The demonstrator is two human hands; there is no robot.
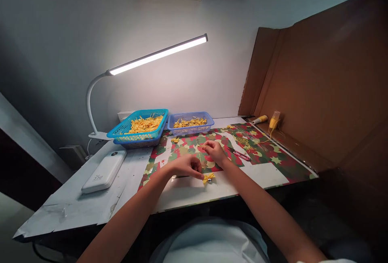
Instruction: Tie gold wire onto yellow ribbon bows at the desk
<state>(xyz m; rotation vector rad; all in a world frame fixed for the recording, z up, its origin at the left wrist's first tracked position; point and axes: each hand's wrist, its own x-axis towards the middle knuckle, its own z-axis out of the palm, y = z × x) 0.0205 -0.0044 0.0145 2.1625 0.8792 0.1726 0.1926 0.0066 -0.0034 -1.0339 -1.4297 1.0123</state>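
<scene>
My left hand (189, 167) is low over the front of the table, its fingertips at the left edge of a small yellow bow (209, 178) with a silvery bell-like piece (209, 181). Farther back and to the right, my right hand (214, 152) pinches the end of a thin yellowish strand (200, 146). Right of that hand, pink-handled snips (241, 155) lie on the patterned sheet (263, 156). A small yellow piece (175, 140) rests beyond my left hand.
A turquoise basket (117, 133) and a purple basket (190, 129) hold yellow pieces at the back. A white power bank (104, 172) lies left, under a lit lamp (160, 54). Thread spools (274, 120) stand beside cardboard (321, 81) at the right.
</scene>
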